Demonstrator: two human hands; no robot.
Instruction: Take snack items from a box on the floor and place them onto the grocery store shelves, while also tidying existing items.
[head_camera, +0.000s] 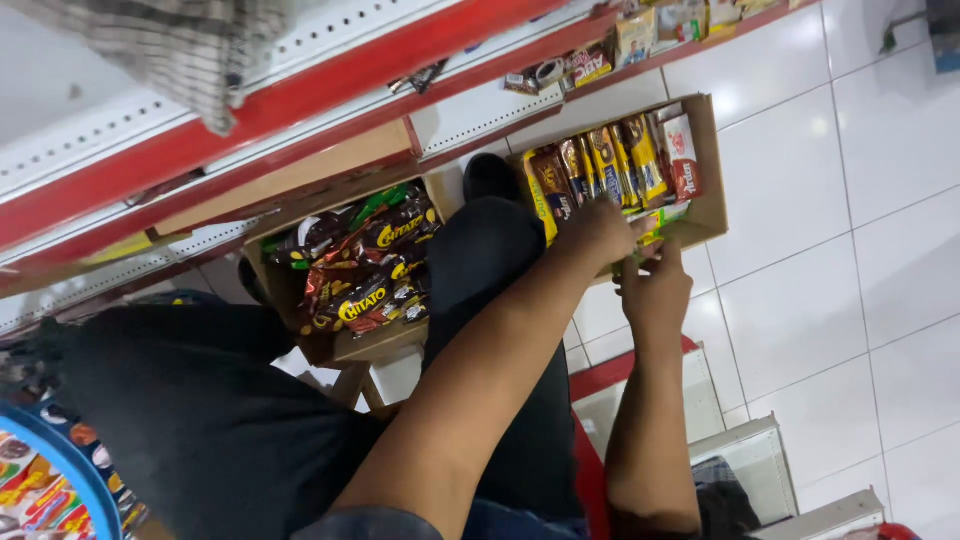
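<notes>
The floor (800, 300) is white glossy tile with thin grey joints. On it sit two plain brown cardboard boxes. The box (708, 150) near the hands holds sachets (600, 165) in yellow, gold and dark brown — one at the far edge is red and white. The other box (300, 180) is filled with snack bags (370, 270) in dark brown and black with yellow and red, and a touch of green. The shelf (300, 90) is white with rows of small holes and a red front edge. The trousers (480, 260) are black. A cloth (190, 50) hanging at the top is checked — grey and off-white.
</notes>
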